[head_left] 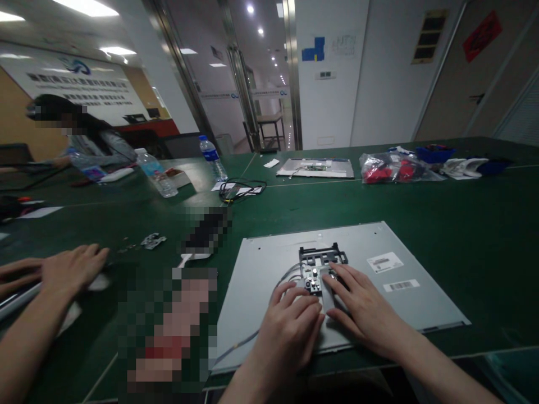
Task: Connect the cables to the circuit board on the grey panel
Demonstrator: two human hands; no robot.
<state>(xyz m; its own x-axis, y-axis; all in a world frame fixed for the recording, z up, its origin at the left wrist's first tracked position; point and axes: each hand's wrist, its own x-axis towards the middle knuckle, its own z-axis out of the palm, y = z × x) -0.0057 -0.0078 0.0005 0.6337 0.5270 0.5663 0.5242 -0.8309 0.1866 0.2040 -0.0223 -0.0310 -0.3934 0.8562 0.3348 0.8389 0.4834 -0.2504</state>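
A flat, pale grey display panel (269,264) lies back side up on the green table in front of me. Near its middle sits a black plastic frame (322,257) with a small circuit board (313,280), and grey cables (288,275) run from it to the left. My left hand (295,314) is curled at the board's lower edge; its fingertips are partly hidden. My right hand (357,303) lies over the right side of the frame with fingers apart. Its fingertips touch the frame and a grey strip (327,297) between my two hands.
At the left, another person's hands (71,269) rest near small metal parts (154,241). Farther back are a second panel (315,167), coiled black cable (240,191), water bottles (213,157) and a plastic bag with red items (396,168). A blurred-out object (181,320) lies beside my panel.
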